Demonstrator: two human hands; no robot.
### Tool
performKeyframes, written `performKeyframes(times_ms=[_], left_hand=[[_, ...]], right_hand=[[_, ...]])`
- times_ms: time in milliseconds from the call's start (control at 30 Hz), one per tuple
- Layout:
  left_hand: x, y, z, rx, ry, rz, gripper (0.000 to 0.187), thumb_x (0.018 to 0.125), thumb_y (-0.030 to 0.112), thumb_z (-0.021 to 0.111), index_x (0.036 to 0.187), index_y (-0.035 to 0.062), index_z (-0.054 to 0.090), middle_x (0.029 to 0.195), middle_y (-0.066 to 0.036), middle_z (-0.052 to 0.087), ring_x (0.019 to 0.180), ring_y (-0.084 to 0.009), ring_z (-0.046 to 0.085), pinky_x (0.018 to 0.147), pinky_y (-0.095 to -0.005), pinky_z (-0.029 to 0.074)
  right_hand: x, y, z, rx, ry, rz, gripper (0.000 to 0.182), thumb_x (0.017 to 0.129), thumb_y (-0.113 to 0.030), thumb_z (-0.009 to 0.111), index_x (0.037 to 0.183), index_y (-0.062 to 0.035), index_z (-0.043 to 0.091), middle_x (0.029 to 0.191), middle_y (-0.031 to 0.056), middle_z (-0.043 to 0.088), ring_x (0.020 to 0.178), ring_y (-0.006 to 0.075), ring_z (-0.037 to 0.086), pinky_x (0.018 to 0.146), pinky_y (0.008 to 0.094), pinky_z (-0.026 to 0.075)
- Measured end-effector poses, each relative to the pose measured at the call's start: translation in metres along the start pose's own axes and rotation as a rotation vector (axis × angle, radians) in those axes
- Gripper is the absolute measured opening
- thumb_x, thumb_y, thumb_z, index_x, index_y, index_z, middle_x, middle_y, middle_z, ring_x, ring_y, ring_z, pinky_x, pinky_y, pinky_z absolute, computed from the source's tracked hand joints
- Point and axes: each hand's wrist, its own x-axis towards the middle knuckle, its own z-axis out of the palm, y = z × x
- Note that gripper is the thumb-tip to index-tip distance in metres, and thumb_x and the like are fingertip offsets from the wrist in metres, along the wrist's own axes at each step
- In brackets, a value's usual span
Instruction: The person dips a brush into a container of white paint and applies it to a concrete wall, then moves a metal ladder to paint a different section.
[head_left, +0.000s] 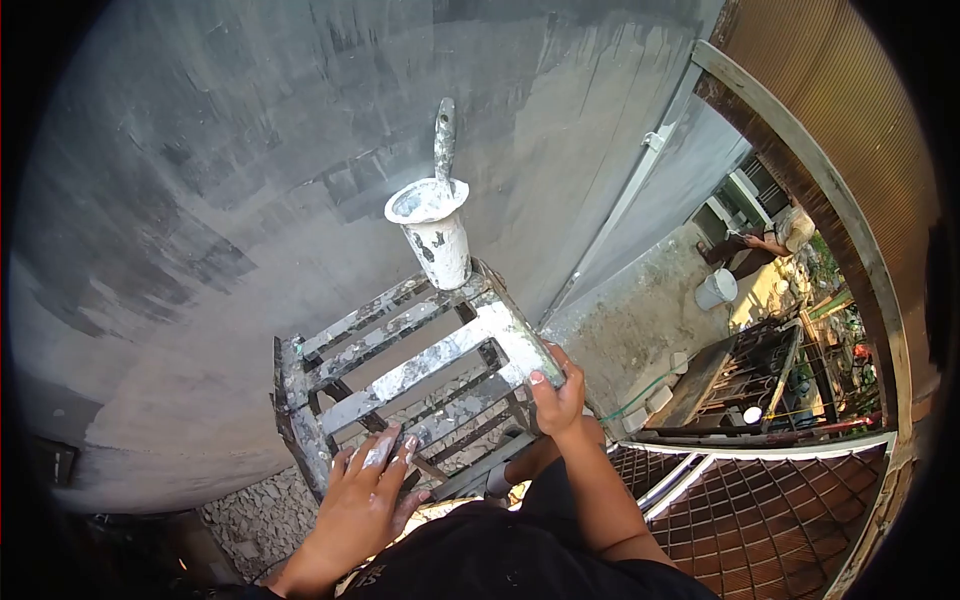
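Note:
A paint-spattered slatted wooden stand (405, 375) is in front of me, close to the grey wall. My right hand (560, 395) grips the stand's right edge, thumb on top and fingers around the outer side. At the near slats, my left hand (370, 500) rests with its fingers spread, white paint on the fingertips. On the stand's far corner sits a white-coated paint pot (438, 245), smeared with paint and slightly tilted in view. A paint-caked handle (445, 140) sticks up out of the pot; the tool's lower end is hidden inside.
The grey wall (250, 170) has dark, patchy strokes. Gravel (280, 515) lies below. To the right are a metal grille (770, 510), a curved frame with corrugated sheet (830, 90), a green hose (645, 393), a white bucket (715, 288) and a seated person (765, 243).

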Motion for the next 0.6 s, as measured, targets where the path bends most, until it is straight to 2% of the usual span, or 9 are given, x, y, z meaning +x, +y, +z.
performKeyframes(times_ms=[133, 167, 200, 267, 300, 333, 400, 433, 600], left_hand=[[-0.004, -0.015, -0.022, 0.167, -0.133, 0.082, 0.058, 0.091, 0.039, 0.074, 0.138, 0.0079, 0.06, 0.133, -0.015, 0.062, 0.114, -0.0338, 0.063, 0.107, -0.0519, 0.04], [-0.006, -0.026, -0.019, 0.186, -0.148, 0.073, 0.056, 0.09, 0.043, 0.073, 0.138, 0.0138, 0.063, 0.116, -0.01, 0.069, 0.105, -0.0303, 0.066, 0.105, -0.0525, 0.04], [-0.004, -0.034, -0.023, 0.186, -0.145, 0.068, 0.056, 0.09, 0.043, 0.073, 0.138, 0.0138, 0.063, 0.116, -0.01, 0.069, 0.105, -0.0303, 0.066, 0.105, -0.0525, 0.04], [0.003, -0.045, -0.035, 0.175, -0.32, 0.123, 0.058, 0.093, 0.047, 0.069, 0.144, 0.0217, 0.058, 0.1, -0.006, 0.074, 0.093, -0.0281, 0.07, 0.105, -0.0536, 0.041], [0.004, -0.051, -0.029, 0.14, -0.247, 0.153, 0.059, 0.09, 0.049, 0.071, 0.141, 0.023, 0.061, 0.082, -0.003, 0.073, 0.081, -0.0242, 0.071, 0.104, -0.0534, 0.04], [0.003, -0.055, -0.025, 0.143, -0.24, 0.15, 0.059, 0.09, 0.049, 0.071, 0.141, 0.023, 0.061, 0.082, -0.003, 0.073, 0.081, -0.0242, 0.071, 0.104, -0.0534, 0.04], [0.004, -0.062, -0.018, -0.001, -0.254, 0.069, 0.057, 0.086, 0.049, 0.074, 0.136, 0.0232, 0.065, 0.076, -0.002, 0.071, 0.073, -0.0225, 0.07, 0.109, -0.0544, 0.036], [0.006, -0.062, -0.014, 0.044, -0.186, 0.114, 0.055, 0.083, 0.049, 0.075, 0.132, 0.0237, 0.068, 0.071, -0.001, 0.069, 0.07, -0.0212, 0.071, 0.115, -0.0536, 0.033], [0.009, -0.065, -0.01, 0.136, -0.322, 0.126, 0.058, 0.083, 0.055, 0.074, 0.13, 0.0227, 0.068, 0.079, -0.002, 0.073, 0.078, -0.0212, 0.073, 0.117, -0.055, 0.033]], right_hand=[[-0.002, 0.0, -0.001, -0.051, 0.017, 0.015, 0.055, 0.092, -0.032, 0.066, 0.128, 0.0089, 0.062, 0.09, 0.0165, 0.073, 0.078, 0.0201, 0.07, 0.073, 0.0324, 0.055], [-0.003, 0.003, -0.002, -0.049, 0.011, 0.014, 0.055, 0.092, -0.032, 0.066, 0.128, 0.0089, 0.062, 0.09, 0.0165, 0.073, 0.078, 0.0201, 0.07, 0.073, 0.0324, 0.055], [-0.004, 0.007, -0.003, -0.048, -0.004, 0.03, 0.057, 0.091, -0.033, 0.066, 0.128, 0.0094, 0.061, 0.095, 0.0194, 0.073, 0.083, 0.0235, 0.072, 0.076, 0.0338, 0.056], [-0.007, 0.009, -0.004, -0.044, -0.02, 0.049, 0.059, 0.09, -0.034, 0.067, 0.129, 0.0098, 0.061, 0.099, 0.0224, 0.074, 0.087, 0.0269, 0.074, 0.079, 0.0352, 0.057], [-0.006, 0.007, -0.005, -0.078, -0.027, 0.023, 0.061, 0.089, -0.034, 0.067, 0.13, 0.01, 0.06, 0.103, 0.0246, 0.073, 0.092, 0.0304, 0.074, 0.081, 0.0364, 0.057], [-0.006, 0.008, -0.006, -0.112, -0.037, -0.006, 0.062, 0.088, -0.035, 0.068, 0.13, 0.0102, 0.06, 0.107, 0.0268, 0.073, 0.096, 0.0338, 0.075, 0.083, 0.0376, 0.057], [-0.005, 0.014, -0.006, -0.098, -0.028, -0.039, 0.065, 0.087, -0.036, 0.068, 0.132, 0.01, 0.059, 0.105, 0.0267, 0.073, 0.097, 0.0346, 0.075, 0.083, 0.0378, 0.058], [-0.004, 0.012, -0.007, -0.11, -0.051, -0.025, 0.066, 0.087, -0.037, 0.068, 0.133, 0.0099, 0.059, 0.105, 0.0266, 0.073, 0.097, 0.034, 0.075, 0.083, 0.0373, 0.058], [-0.006, 0.018, -0.009, -0.151, -0.071, -0.06, 0.068, 0.084, -0.037, 0.069, 0.134, 0.0084, 0.06, 0.106, 0.0249, 0.074, 0.09, 0.0313, 0.076, 0.08, 0.0349, 0.059]])
